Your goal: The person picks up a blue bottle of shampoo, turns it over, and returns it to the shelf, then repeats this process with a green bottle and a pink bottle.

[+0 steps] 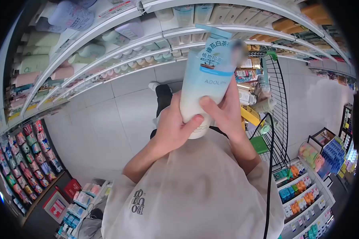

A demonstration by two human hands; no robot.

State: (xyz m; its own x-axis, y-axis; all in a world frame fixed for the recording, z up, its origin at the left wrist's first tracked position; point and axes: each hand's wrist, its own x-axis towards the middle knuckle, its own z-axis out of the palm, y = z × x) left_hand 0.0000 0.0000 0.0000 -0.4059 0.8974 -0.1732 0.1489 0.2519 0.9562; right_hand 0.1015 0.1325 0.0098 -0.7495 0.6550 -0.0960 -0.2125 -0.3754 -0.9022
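Note:
Held up in front of my chest is a pale blue and white shampoo bottle (205, 85) with a pump-like top, the brand lettering "ADOLPH" and a blue label. My left hand (174, 124) wraps its lower left side, thumb across the front. On the other side my right hand (224, 113) grips it, thumb pressed on the front near the middle. The bottle leans slightly to the right at its top. Fingers behind it are hidden.
A wire shopping cart (284, 95) with several products stands at my right. Shelves of bottles (95, 49) curve across the front. Behind me are display racks (305, 195) of packaged goods. A black cable (270, 171) hangs down my right side. Someone's dark trouser leg (163, 97) shows beyond the bottle.

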